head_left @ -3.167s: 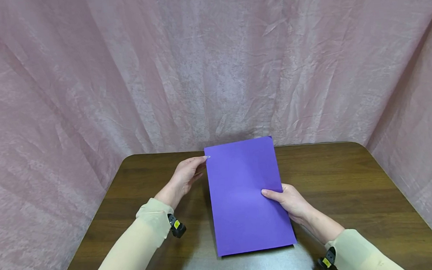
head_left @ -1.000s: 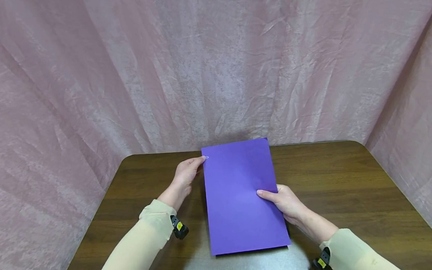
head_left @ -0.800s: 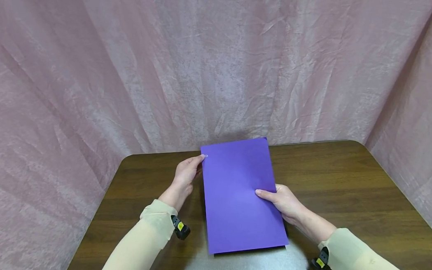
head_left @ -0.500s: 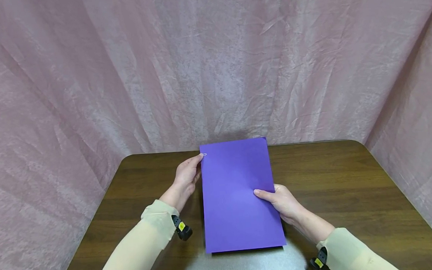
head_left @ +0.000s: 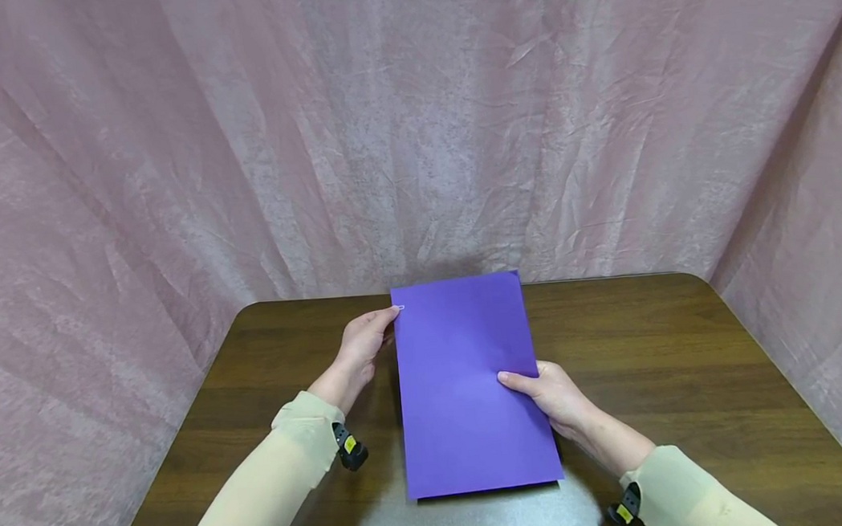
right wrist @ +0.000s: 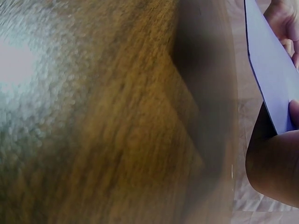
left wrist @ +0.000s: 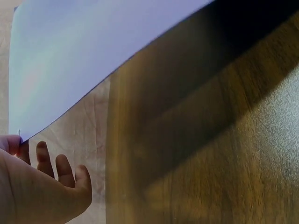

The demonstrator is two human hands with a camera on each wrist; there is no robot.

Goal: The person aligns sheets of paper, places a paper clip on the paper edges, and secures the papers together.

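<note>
Purple paper (head_left: pixel 468 437), apparently more than one sheet, is held up above the table, seen from its broad side in the head view. A small pale paper clip (head_left: pixel 401 307) sits across its left edge near the top corner. My left hand (head_left: pixel 357 349) pinches the clip and the paper edge there between thumb and index finger; the other fingers hang loosely curled in the left wrist view. My right hand (head_left: pixel 561 399) grips the right edge below its middle, thumb on the front face and fingers hidden behind.
The brown wooden table (head_left: pixel 658 345) spreads beneath both arms, with a bright reflection at its near middle. A pink curtain (head_left: pixel 413 135) hangs behind the table's far edge and along the sides.
Compared with the oldest frame, the paper and right hand have shifted slightly left. Lately the paper has dipped a little. Both hands keep their grip, and the clip stays at the edge.
</note>
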